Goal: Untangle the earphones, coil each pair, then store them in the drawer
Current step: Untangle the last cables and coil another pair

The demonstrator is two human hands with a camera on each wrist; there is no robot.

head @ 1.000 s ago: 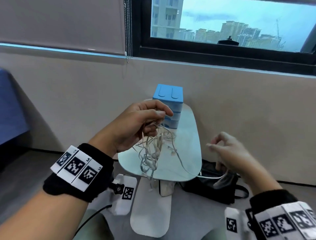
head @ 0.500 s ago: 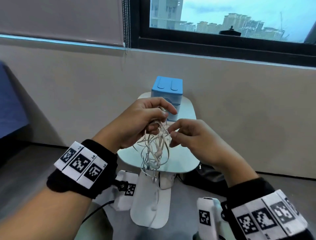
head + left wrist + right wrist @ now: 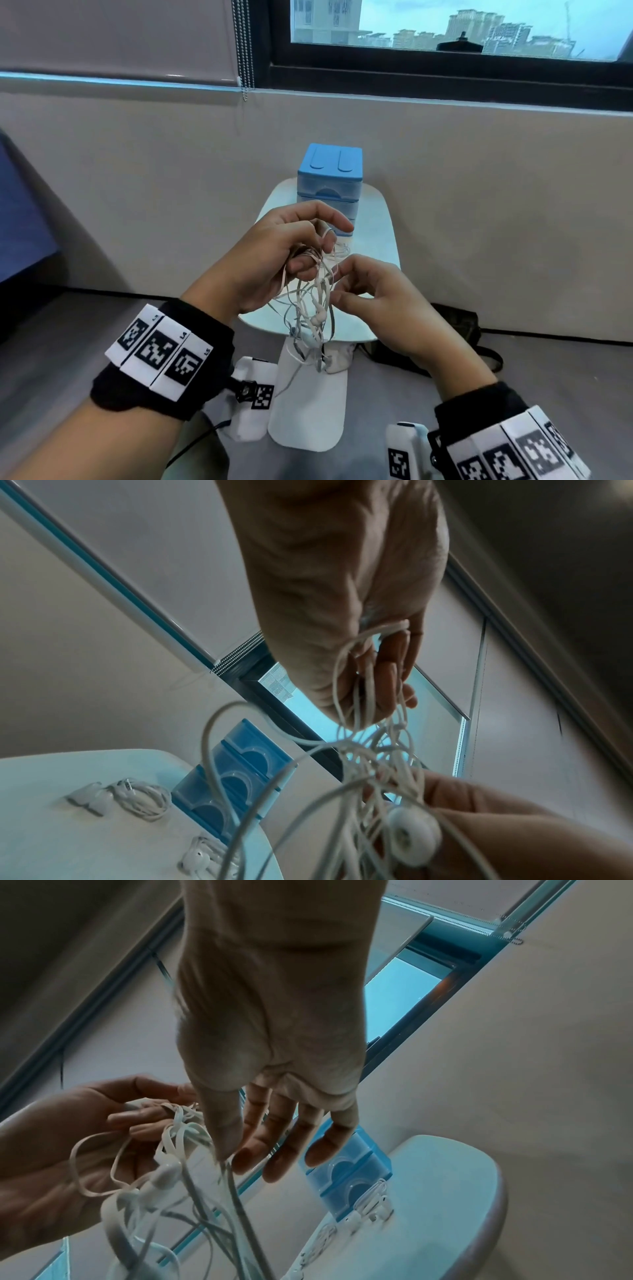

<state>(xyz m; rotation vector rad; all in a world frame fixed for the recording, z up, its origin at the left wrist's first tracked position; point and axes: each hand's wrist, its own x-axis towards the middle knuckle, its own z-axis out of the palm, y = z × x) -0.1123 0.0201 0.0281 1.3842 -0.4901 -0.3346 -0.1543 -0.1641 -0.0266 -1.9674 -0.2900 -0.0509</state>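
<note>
A tangle of white earphones (image 3: pixel 313 308) hangs in the air in front of the small white table (image 3: pixel 385 236). My left hand (image 3: pixel 318 246) grips the top of the bundle, with cables looped over its curled fingers (image 3: pixel 383 680). My right hand (image 3: pixel 337 291) is right beside it and pinches one cable (image 3: pixel 232 1175) between thumb and forefinger. An earbud (image 3: pixel 411 840) dangles low in the bundle. The blue drawer unit (image 3: pixel 330 185) stands at the table's far end with its drawers shut. Two coiled pairs (image 3: pixel 137 799) (image 3: pixel 202 859) lie on the table in front of it.
The table stands against a beige wall under a window (image 3: pixel 445 27). On the floor to the right of its white foot (image 3: pixel 308 404) lies a black bag (image 3: pixel 455 329). A blue surface (image 3: pixel 20 219) shows at the far left.
My right hand came back from the far right, where it held a stretched cable, to the tangle and now pinches a strand. The left hand has kept its hold on the bundle.
</note>
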